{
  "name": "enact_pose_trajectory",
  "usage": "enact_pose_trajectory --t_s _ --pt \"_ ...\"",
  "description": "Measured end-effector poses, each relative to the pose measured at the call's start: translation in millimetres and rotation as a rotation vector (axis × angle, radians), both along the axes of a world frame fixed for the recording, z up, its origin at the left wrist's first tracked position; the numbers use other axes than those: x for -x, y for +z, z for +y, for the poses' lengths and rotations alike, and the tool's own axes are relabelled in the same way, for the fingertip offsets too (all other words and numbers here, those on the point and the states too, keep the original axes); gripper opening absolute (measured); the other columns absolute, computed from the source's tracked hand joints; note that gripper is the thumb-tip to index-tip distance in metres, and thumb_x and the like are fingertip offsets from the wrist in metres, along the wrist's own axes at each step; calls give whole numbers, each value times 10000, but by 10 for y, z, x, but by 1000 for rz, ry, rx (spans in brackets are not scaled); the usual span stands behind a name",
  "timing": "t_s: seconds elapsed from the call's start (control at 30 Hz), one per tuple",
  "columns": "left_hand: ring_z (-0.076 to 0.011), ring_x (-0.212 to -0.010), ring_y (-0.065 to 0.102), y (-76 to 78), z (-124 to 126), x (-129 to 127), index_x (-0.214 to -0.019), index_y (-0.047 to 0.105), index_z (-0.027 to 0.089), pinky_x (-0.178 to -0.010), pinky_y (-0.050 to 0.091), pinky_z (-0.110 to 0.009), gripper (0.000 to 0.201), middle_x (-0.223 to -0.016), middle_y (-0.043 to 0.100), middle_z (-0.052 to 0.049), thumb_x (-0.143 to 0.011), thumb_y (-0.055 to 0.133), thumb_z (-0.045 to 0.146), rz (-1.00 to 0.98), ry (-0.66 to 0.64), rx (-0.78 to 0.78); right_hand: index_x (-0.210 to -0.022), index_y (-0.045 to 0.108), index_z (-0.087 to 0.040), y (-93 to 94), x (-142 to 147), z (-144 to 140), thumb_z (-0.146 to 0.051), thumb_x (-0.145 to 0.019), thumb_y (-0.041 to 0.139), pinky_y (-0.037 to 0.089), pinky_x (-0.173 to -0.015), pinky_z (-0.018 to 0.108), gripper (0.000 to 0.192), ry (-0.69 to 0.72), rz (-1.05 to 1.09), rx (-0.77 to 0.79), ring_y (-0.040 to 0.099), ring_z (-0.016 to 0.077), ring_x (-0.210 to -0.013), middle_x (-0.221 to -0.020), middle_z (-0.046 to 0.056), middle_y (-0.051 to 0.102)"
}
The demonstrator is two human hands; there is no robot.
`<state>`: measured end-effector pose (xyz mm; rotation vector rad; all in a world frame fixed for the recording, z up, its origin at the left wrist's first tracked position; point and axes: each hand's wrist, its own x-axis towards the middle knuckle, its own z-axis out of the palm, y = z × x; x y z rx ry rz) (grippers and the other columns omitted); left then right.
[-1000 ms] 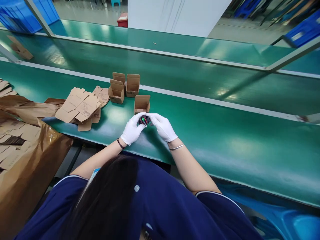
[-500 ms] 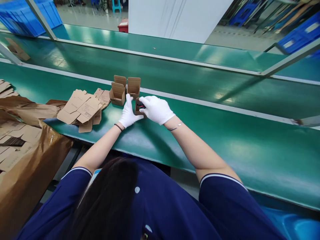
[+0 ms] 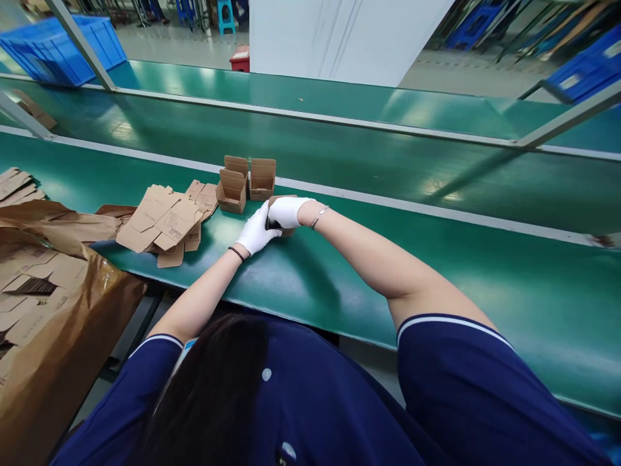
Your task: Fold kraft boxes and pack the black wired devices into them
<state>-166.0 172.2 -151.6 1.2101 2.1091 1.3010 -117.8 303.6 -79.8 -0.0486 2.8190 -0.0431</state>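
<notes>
A small brown cardboard box (image 3: 288, 232) stands on the green bench, mostly covered by my hands. My left hand (image 3: 257, 232), in a white glove, is closed against the box's left side. My right hand (image 3: 287, 212), also gloved, reaches over the box from the right with its fingers bent down. Something dark shows by its fingertips, too hidden to make out. Just behind stand several small open boxes with raised lids: a front one (image 3: 231, 192), a right one (image 3: 262, 180) and a back one (image 3: 237, 164).
Flat unfolded cartons (image 3: 167, 220) lie in a pile left of my hands. A large brown paper-lined carton (image 3: 92, 304) full of flat cartons stands at the left edge. Metal frame posts (image 3: 82, 42) and a blue crate (image 3: 72, 52) are beyond the green bench (image 3: 436, 278).
My right hand has turned and lowered over the box, its forearm swinging up. The dark item with a bit of red, seen at its fingers earlier, is now mostly hidden. My left hand has closed inward.
</notes>
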Motion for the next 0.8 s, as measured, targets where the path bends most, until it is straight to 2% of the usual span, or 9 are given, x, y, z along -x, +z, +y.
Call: enact_pose_trajectory --t_s 0.07,0.13,0.3,0.37,0.47,0.57,0.67,0.73,0.8 --pt "-359 -1314 529 -14 1 1 -1473 406 167 -1110 436 -518 857 -1430 555 -152 -693 762 192 6 -7 9 -909 779 -108 -9 -70 2 -100 -712 700 520 -802 319 212 53 -90 -36 723 255 -863 -858 128 759" --pt "-360 -1335 510 -31 -1 8 -1490 381 171 -1123 423 -516 877 -1458 528 -157 -701 761 198 25 -11 1 -966 768 -99 -15 -152 -27 -83 -738 675 522 -816 326 246 48 -62 -48 724 272 -918 -937 159 759" --pt "-370 -1388 460 -80 17 50 -1513 340 141 -1153 390 -527 903 -1502 477 -190 -715 755 216 57 -16 20 -1035 737 -39 61 -288 -172 -125 -870 569 530 -842 381 251 -92 -8 -75 710 337 -1013 -1007 245 732" --pt "-372 -1397 452 -94 36 44 -1530 307 141 -1156 384 -533 916 -1510 465 -201 -729 743 228 72 -14 40 -1014 743 -47 115 -331 -235 -126 -891 537 530 -843 369 252 -97 -46 -77 712 325 -1010 -1012 236 735" --pt "-384 -1408 438 -51 4 -35 -1552 256 122 -1160 376 -535 950 -1512 446 -230 -732 726 215 106 14 113 -1050 738 -109 123 -452 -296 -196 -918 531 532 -826 338 261 -5 -28 -31 725 278 -955 -1053 186 743" --pt "-390 -1427 408 149 -200 -106 -1544 285 118 -1166 375 -516 964 -1533 419 -233 -724 768 274 197 7 149 -1047 727 -107 -11 -621 -175 -172 -919 504 522 -821 353 265 -17 39 -43 725 280 -922 -1021 199 743" --pt "-338 -1409 436 489 -560 38 -1475 433 192 -1182 359 -454 789 -1513 475 -156 -786 752 408 418 55 108 -1003 738 -131 -192 -659 290 -143 -883 540 508 -787 392 233 -239 13 -75 716 309 -899 -1002 207 740" --pt "-320 -1384 452 718 -847 283 -1417 503 217 -1186 337 -441 656 -1471 521 -124 -840 696 461 579 230 157 -897 743 -142 -245 -564 736 -180 -830 626 492 -746 420 140 -445 76 -15 702 336 -865 -961 218 731" --pt "-355 -1401 405 887 -1126 586 -1391 521 200 -1183 310 -474 650 -1455 528 -129 -843 680 511 679 474 302 -735 706 -114 -214 -416 1188 -183 -819 623 477 -689 443 137 -496 183 -3 688 353 -806 -851 262 703"
